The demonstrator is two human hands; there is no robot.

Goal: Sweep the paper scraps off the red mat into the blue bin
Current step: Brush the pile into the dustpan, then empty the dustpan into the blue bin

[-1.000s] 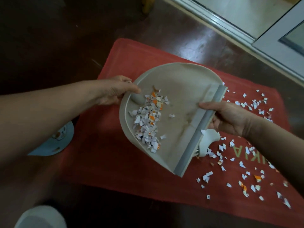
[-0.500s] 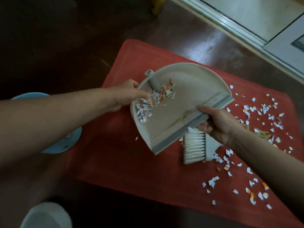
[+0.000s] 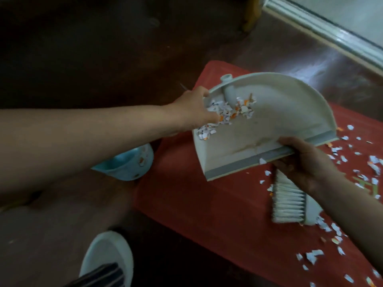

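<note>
Both our hands are gripping the dustpan (image 3: pixel 269 125), left hand (image 3: pixel 191 108) curled round its back rim, right hand (image 3: pixel 306 164) pinching its lip, because we are tipping the scraps (image 3: pixel 224 112) toward the blue bin (image 3: pixel 126 165) beside the red mat (image 3: pixel 196 195).

We note a dark glossy floor (image 3: pixel 103 48), dimly lit; a pale door frame (image 3: pixel 323 30) at top right throws glare nearby.

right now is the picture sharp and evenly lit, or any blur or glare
Head view: dim, the far floor nearly black; glare streaks it by the door frame; the slipper at the near edge is blurred; the dustpan and its scraps look fairly sharp.
</note>
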